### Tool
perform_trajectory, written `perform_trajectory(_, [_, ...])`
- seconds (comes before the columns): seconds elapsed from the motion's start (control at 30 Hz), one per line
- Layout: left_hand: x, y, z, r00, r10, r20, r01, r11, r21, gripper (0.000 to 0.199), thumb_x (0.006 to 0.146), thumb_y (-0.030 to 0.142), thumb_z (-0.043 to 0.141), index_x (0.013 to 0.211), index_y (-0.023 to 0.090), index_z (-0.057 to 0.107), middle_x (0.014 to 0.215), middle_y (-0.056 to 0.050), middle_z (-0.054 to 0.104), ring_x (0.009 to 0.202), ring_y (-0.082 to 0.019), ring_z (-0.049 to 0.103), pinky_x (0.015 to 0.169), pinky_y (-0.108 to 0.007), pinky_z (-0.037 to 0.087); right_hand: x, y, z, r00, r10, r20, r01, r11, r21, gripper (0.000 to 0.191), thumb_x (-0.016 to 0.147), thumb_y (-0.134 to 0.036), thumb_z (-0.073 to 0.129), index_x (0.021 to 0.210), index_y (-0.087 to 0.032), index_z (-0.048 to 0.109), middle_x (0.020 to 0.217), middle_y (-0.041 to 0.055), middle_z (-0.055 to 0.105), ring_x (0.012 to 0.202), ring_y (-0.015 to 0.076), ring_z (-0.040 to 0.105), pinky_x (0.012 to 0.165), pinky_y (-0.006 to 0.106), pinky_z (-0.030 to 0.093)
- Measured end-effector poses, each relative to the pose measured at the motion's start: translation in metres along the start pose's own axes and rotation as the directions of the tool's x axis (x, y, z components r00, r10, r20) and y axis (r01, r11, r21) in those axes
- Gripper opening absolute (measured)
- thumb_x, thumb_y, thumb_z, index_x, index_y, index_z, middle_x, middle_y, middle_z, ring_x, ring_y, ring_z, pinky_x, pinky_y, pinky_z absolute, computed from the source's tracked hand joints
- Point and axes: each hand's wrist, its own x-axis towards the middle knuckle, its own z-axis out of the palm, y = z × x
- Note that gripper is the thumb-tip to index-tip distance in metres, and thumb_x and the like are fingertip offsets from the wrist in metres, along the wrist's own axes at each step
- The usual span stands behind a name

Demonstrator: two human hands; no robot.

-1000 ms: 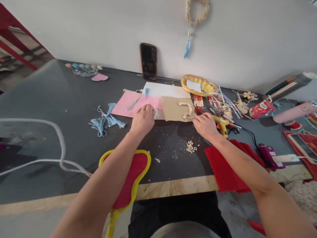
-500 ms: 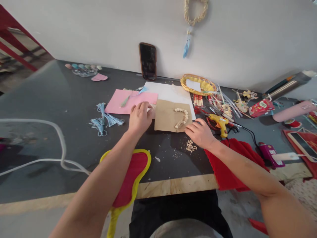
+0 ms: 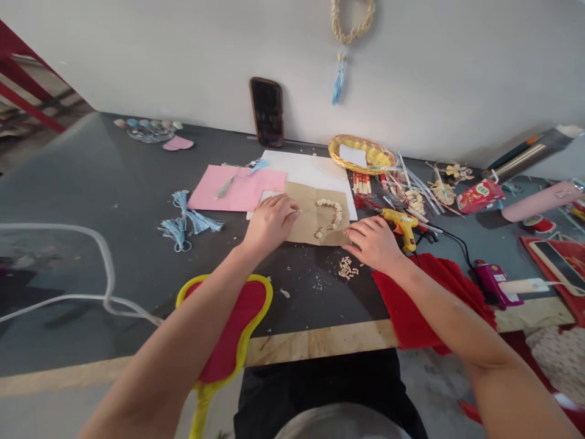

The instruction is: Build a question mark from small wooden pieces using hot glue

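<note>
A brown paper sheet (image 3: 304, 222) lies on white paper (image 3: 315, 164), with a curved strand of pale beads (image 3: 337, 216) on it. Over the sheet's left side is my left hand (image 3: 273, 221), thumb and forefinger pinched on something small and pale that I cannot make out. My right hand (image 3: 372, 241) rests by the sheet's lower right corner, fingers apart and holding nothing. Just below it sits a small pile of short pale pieces (image 3: 348, 268). Pink paper (image 3: 240, 190) with thin tassels lies to the left, near blue tassels (image 3: 183, 222).
A phone (image 3: 267, 113) leans on the wall, where a beaded loop (image 3: 351, 36) hangs. Behind are a wicker basket (image 3: 336, 155) and sticks. To the right: yellow glue gun (image 3: 404, 228), red cloth (image 3: 429, 305), purple box (image 3: 493, 280). A yellow-edged red fan (image 3: 233, 329) overhangs the front edge.
My left hand has moved right, from beside the brown sheet onto its left part. My right hand has shifted slightly off the sheet's corner. The view has shifted a little.
</note>
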Motion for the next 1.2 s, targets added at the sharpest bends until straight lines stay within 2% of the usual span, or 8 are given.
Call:
perform_trajectory(0.2, [0.016,0.006,0.001,0.989,-0.099,0.110,0.094,0.994,0.056,0.014,0.089,0.024,0.051,0.090,0.019,0.063,0.100,-0.009,0.071,0.097,-0.028,0.064,0.087,-0.041,0.051,-0.003,-0.003,0.011,0.999,0.011,-0.045,-0.008,0.998,0.058,0.021,0.096,-0.036,0.056,0.092,-0.021,0.070,0.107,0.0052,0.073,0.101,0.0216,0.056,0.092,0.038,0.032])
perform_trajectory(0.43, [0.019,0.008,0.006,0.982,-0.139,0.130,0.128,0.988,0.088,0.014,0.088,0.025,0.051,0.091,0.020,0.064,0.101,-0.009,0.072,0.096,-0.027,0.065,0.087,-0.041,0.051,0.003,0.003,0.020,0.997,0.054,-0.053,-0.050,0.996,0.078,0.024,0.098,-0.027,0.052,0.086,-0.023,0.072,0.102,0.0028,0.074,0.097,0.0203,0.055,0.090,0.038,0.031])
perform_trajectory(0.57, [0.013,0.015,0.013,0.985,-0.106,0.138,0.105,0.994,0.014,0.013,0.089,0.024,0.050,0.093,0.021,0.061,0.101,-0.008,0.072,0.098,-0.026,0.066,0.090,-0.040,0.051,0.012,0.010,0.021,0.993,0.115,-0.011,-0.114,0.991,0.066,0.024,0.099,-0.030,0.050,0.093,-0.022,0.072,0.103,0.0034,0.074,0.096,0.0212,0.055,0.089,0.038,0.032])
perform_trajectory(0.7, [0.006,0.015,0.021,0.996,-0.060,0.072,0.063,0.997,-0.038,0.015,0.092,0.025,0.046,0.096,0.020,0.060,0.100,-0.010,0.072,0.098,-0.025,0.067,0.089,-0.040,0.052,0.022,0.008,0.021,0.981,0.188,0.047,-0.191,0.979,0.072,0.026,0.096,-0.038,0.056,0.108,-0.019,0.069,0.113,0.0067,0.070,0.101,0.0235,0.054,0.087,0.038,0.034])
perform_trajectory(0.83, [0.001,0.014,0.026,0.997,0.071,0.006,-0.071,0.997,0.006,0.019,0.096,0.024,0.042,0.098,0.019,0.060,0.108,-0.012,0.072,0.118,-0.026,0.062,0.105,-0.047,0.043,0.028,0.001,0.025,0.973,0.218,0.082,-0.224,0.972,0.070,0.028,0.098,-0.039,0.053,0.112,-0.021,0.068,0.115,0.0075,0.067,0.103,0.0248,0.053,0.085,0.039,0.034])
perform_trajectory(0.93, [-0.002,0.016,0.029,0.992,0.121,0.017,-0.122,0.992,0.024,0.019,0.097,0.022,0.041,0.099,0.019,0.060,0.107,-0.010,0.073,0.126,-0.026,0.058,0.112,-0.050,0.035,0.029,-0.001,0.028,0.973,0.219,0.070,-0.224,0.972,0.076,0.031,0.099,-0.041,0.049,0.118,-0.022,0.067,0.117,0.0079,0.067,0.105,0.0254,0.051,0.085,0.039,0.034])
perform_trajectory(1.2, [-0.003,0.023,0.031,0.987,0.126,0.099,-0.128,0.992,0.010,0.018,0.096,0.017,0.042,0.100,0.021,0.059,0.106,-0.009,0.075,0.131,-0.026,0.054,0.113,-0.054,0.031,0.027,0.000,0.030,0.975,0.220,0.039,-0.223,0.970,0.095,0.032,0.100,-0.039,0.048,0.119,-0.020,0.066,0.117,0.0092,0.066,0.103,0.0249,0.051,0.084,0.039,0.035])
